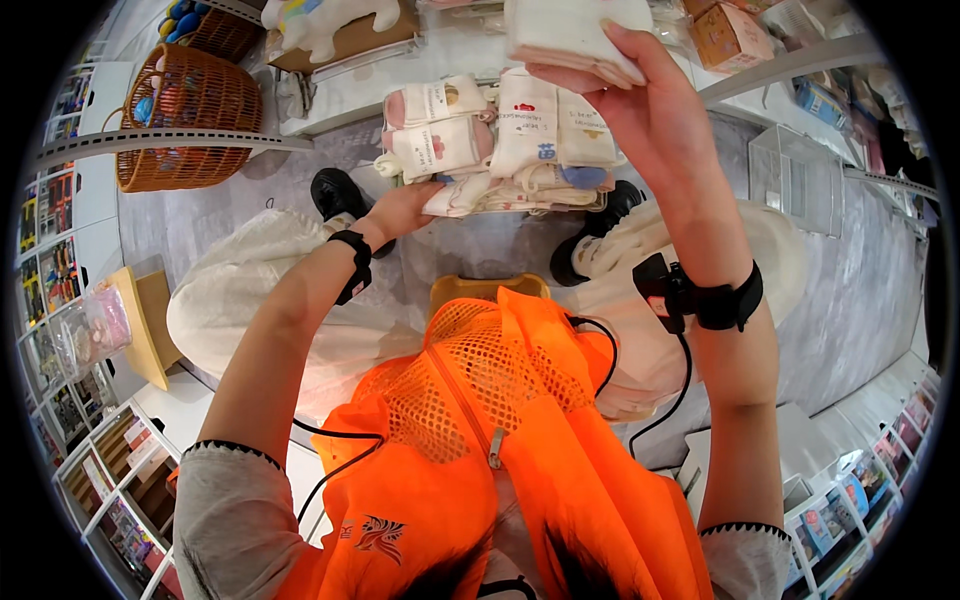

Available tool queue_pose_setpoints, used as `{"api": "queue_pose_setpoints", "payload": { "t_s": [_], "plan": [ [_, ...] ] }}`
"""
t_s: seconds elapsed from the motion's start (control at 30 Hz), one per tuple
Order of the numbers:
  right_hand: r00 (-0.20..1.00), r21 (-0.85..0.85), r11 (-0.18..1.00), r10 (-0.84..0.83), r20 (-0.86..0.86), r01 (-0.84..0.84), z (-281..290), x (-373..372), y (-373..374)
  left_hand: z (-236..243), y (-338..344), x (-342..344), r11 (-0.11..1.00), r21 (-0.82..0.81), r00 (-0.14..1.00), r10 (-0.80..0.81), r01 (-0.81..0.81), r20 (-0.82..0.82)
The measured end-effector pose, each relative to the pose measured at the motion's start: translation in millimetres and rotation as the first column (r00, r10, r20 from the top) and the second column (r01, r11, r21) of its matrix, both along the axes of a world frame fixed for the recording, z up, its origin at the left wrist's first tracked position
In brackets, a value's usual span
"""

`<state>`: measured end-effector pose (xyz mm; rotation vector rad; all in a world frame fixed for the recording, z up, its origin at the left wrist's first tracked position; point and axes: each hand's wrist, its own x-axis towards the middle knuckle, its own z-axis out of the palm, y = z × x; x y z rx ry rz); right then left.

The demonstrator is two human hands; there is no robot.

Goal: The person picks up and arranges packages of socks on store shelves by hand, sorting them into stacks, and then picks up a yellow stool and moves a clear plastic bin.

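Note:
Up at the top, my right hand (655, 110) is closed on a folded white cloth bundle (570, 35), thumb on top and fingers beneath. Below it lie rows of cream cloth pouches (437, 145) with small coloured prints and drawstrings, stacked at the edge of the low shelf. The left hand (400, 212) reaches to the near left corner of this stack and grips the edge of a cloth pouch (462, 193); some of its fingertips are hidden by the fabric. Black straps with small devices sit round both my wrists.
A wicker basket (190, 110) with colourful balls stands at the upper left. Metal shelf rails (220, 141) cross both sides. On the right is a clear plastic box (797, 180); a small pink carton (732, 38) rests on the shelf. A yellow stool edge (488, 288) shows beneath me.

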<state>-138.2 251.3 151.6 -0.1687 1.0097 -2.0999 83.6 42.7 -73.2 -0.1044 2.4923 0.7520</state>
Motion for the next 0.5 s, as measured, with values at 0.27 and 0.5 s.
{"api": "queue_pose_setpoints", "payload": {
  "t_s": [0.27,0.5],
  "plan": [
    [0.997,-0.003,1.0,0.025,0.078,-0.025,-3.1,-1.0,-3.2,-15.8,0.1,17.3,0.974,-0.19,0.923,-0.185,0.126,-0.338],
    [0.998,-0.014,0.999,0.043,0.04,-0.042,-7.9,0.6,-4.1,-6.3,17.9,-0.6,0.878,-0.436,0.938,-0.298,0.198,-0.176]
  ]
}}
